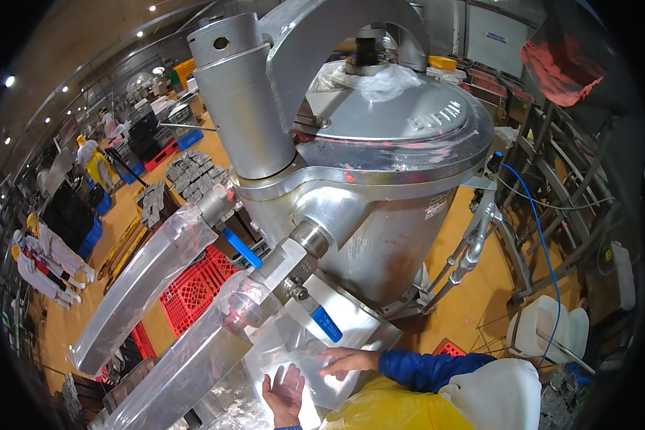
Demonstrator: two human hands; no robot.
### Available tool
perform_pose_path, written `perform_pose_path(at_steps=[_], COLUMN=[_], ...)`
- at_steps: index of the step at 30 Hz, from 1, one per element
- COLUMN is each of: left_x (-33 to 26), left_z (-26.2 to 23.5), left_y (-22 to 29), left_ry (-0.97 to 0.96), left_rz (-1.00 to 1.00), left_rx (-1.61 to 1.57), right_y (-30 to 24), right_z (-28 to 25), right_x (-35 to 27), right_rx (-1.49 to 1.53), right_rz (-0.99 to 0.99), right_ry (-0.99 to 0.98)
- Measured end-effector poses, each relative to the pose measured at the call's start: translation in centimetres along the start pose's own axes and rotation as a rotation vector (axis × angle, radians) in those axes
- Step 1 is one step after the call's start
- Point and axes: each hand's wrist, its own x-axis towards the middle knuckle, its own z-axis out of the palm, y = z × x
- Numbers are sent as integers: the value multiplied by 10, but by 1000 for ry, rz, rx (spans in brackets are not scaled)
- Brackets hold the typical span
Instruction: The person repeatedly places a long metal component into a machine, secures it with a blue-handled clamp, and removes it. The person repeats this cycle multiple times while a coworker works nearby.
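My left hand [285,394] is palm up at the lower middle, its fingers apart and nothing in it. Just right of it, my right hand [347,361], in a blue sleeve [426,369], points left with fingers stretched. Its fingertips are at a clear plastic film [304,362]; whether they press on it is unclear. Beyond the hands is a steel pipe valve with a blue lever [327,325]. Clear plastic sleeving [193,362] covers the outlet running down to the left. A second wrapped outlet [143,287] with another blue lever [242,248] lies farther left.
A large steel vessel [380,244] with a domed lid [401,107] fills the middle. Red crates [193,287] lie behind the outlets. To the right are a metal frame [545,165], a blue hose [541,229] and white tubs [545,326]. Several people [50,258] stand far left.
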Motion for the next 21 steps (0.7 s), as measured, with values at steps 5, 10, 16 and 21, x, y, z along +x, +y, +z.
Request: perform_pose_path(at_steps=[5, 10, 16, 21], left_x=[-26, -46, -55, -92], left_z=[-6, -28, -88, -19], left_y=[-31, -52, -39, -27], left_ry=[-108, -87, -49, 315], left_rz=[-173, -20, 234, 660], left_rx=[217, 402, 858, 1096], right_y=[17, 17, 13, 32], right_z=[13, 31, 47, 39], right_x=[43, 56, 58, 59], right_rx=[-27, -16, -21, -758], right_rz=[-149, -178, -132, -525], right_ry=[357, 453, 362, 647])
